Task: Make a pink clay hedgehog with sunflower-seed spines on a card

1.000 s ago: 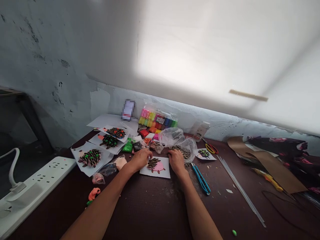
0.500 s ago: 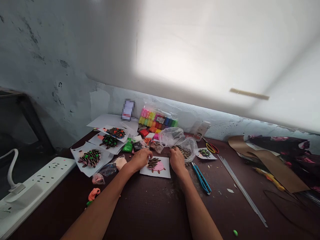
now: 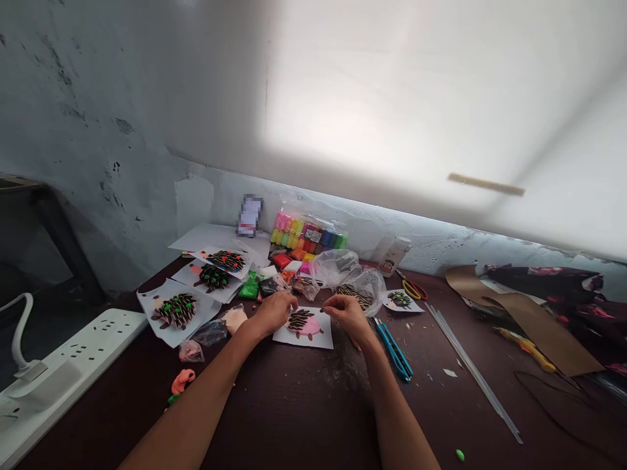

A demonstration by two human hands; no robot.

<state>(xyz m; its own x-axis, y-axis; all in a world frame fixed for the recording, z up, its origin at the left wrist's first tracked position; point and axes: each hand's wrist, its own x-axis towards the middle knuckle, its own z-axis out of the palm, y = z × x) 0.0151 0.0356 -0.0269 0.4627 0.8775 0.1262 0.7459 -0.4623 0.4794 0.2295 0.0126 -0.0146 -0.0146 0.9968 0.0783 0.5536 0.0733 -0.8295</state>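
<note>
1. Nearest, the dark brown table (image 3: pixel 294 405) is littered with scraps; on it a small oval green lump (image 3: pixel 459 455) lies well to the right of the white card (image 3: pixel 281 337), the landmark here.
2. Left of the card and nearer than it lies a soft, folded orange lump (image 3: pixel 183 380).
3. To the card's right lie a slim blue cutter (image 3: pixel 394 351) and, farther right, long, straight translucent strips (image 3: pixel 473 374).
4. The card is flat and four-sided, bearing a smooth, rounded pink figure (image 3: pixel 311 326) with overlapping, pointed dark spines (image 3: pixel 298 319).
5. The card lies between the hands. The left hand (image 3: pixel 275 312) is at its upper left edge, fingers bent; I cannot tell whether they grip anything. The right hand (image 3: pixel 347 313), at its upper right edge, pinches a small dark piece (image 3: pixel 322 309) between thumb and fingertip.
6. Left of the card, a crumpled clear bag (image 3: pixel 191 351) holds pinkish, soft-looking material.
7. Beyond the card to the right, a wrinkled clear bag of slim dark pieces (image 3: pixel 360 298) stands near scissors (image 3: pixel 415 289).
8. Beyond the card to the left, paper sheets carry spiky figures (image 3: pixel 176 310) dotted green or orange.
9. Farthest beyond the card, a shiny clear pack (image 3: pixel 308 236) contains rows of bright, many-coloured rounded pieces.
</note>
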